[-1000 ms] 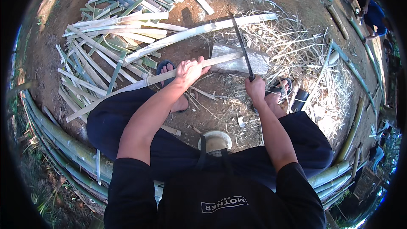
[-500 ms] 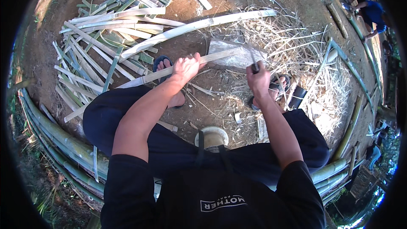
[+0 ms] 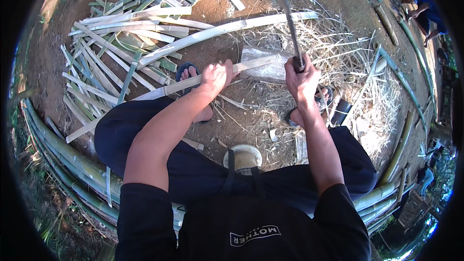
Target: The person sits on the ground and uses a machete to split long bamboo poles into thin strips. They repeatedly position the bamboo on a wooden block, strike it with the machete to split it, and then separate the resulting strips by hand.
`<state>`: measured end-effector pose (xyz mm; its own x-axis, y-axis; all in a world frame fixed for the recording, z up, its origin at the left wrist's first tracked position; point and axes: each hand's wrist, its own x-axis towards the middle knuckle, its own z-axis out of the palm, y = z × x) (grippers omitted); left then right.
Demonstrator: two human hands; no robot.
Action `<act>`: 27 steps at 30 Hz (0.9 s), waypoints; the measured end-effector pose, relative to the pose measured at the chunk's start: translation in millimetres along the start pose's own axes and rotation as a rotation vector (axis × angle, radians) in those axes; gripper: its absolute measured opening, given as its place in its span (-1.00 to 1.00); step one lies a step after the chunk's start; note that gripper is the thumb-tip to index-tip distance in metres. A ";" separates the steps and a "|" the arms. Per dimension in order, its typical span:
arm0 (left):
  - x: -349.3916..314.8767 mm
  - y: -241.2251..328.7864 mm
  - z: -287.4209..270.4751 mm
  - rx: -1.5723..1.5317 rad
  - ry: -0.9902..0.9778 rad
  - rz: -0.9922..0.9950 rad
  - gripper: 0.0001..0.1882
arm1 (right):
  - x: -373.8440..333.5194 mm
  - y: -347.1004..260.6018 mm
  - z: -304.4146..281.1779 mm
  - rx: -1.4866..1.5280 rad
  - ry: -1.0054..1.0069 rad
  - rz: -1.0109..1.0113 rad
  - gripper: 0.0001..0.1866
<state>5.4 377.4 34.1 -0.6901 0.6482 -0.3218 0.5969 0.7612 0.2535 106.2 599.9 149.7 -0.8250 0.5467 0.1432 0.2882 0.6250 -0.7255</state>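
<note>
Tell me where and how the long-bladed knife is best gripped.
Best, I think, by the dark handle, from the near side in a closed fist, as the right hand holds it. The long-bladed knife points away from the body, so its handle is the nearer end and the blade stays clear.

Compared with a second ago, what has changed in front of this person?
The right hand, gripping the long knife, has moved farther from the body and slightly right; the blade now reaches the picture's top edge. Nothing was newly grasped or released. The left hand still holds the bamboo strip, its end staying over the wooden block.
</note>
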 end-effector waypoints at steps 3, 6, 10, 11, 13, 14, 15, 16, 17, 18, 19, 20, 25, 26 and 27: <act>-2.1 2.3 1.0 0.052 -0.044 -0.045 -0.53 | -1.4 2.7 -0.7 0.117 0.200 -0.306 -0.86; 0.2 5.8 -4.3 -0.001 -0.005 0.013 -0.51 | -40.6 130.7 26.9 -0.608 -0.518 0.306 -0.71; 4.9 3.4 -1.7 -0.046 -0.080 -0.029 -0.52 | -40.5 138.4 32.5 -0.419 -0.451 0.376 -0.62; -2.1 2.7 1.2 -0.054 -0.110 -0.051 -0.49 | -41.4 138.5 33.1 -0.384 -0.442 0.375 -0.64; 0.3 4.9 1.9 -0.076 -0.144 -0.081 -0.43 | -33.9 122.0 26.3 -0.369 -0.463 0.381 -0.66; 0.2 7.6 1.5 -0.020 -0.128 -0.062 -0.49 | -29.2 111.4 21.6 -0.390 -0.469 0.354 -0.67; 3.4 7.6 1.5 -0.015 -0.126 -0.056 -0.52 | -24.0 96.7 16.6 -0.407 -0.477 0.327 -0.68; 2.7 3.5 4.0 -0.009 -0.136 -0.063 -0.55 | -16.5 73.5 10.9 -0.325 -0.408 0.309 -0.75; 0.5 0.7 7.6 -0.002 -0.151 -0.065 -0.57 | -8.2 49.3 3.0 -0.244 -0.338 0.300 -0.81; -0.1 0.9 10.0 0.059 -0.098 -0.045 -0.64 | -1.4 31.4 -4.3 -0.142 -0.203 0.154 -0.84; -2.3 2.3 7.5 0.075 -0.097 -0.039 -0.65 | 5.2 14.9 -11.1 -0.039 -0.065 0.005 -0.84; -5.1 4.8 1.5 0.092 -0.096 -0.031 -0.66 | 8.4 -0.9 -15.2 0.068 0.053 -0.107 -0.79; -0.8 4.4 -1.9 0.021 -0.080 -0.026 -0.54 | -35.3 107.9 13.7 -0.548 -0.465 0.294 -0.72; 1.5 6.4 0.2 0.030 -0.084 0.000 -0.46 | -43.4 127.3 16.9 -0.543 -0.492 0.392 -0.60; -14.9 9.7 0.7 0.020 -0.119 0.004 -0.48 | -58.3 125.9 13.1 -0.488 -0.517 0.378 -0.59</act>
<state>21.8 375.1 40.8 -0.6348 0.6439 -0.4272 0.6087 0.7572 0.2369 184.2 639.4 41.2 -0.7152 0.5173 -0.4700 0.6742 0.6878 -0.2691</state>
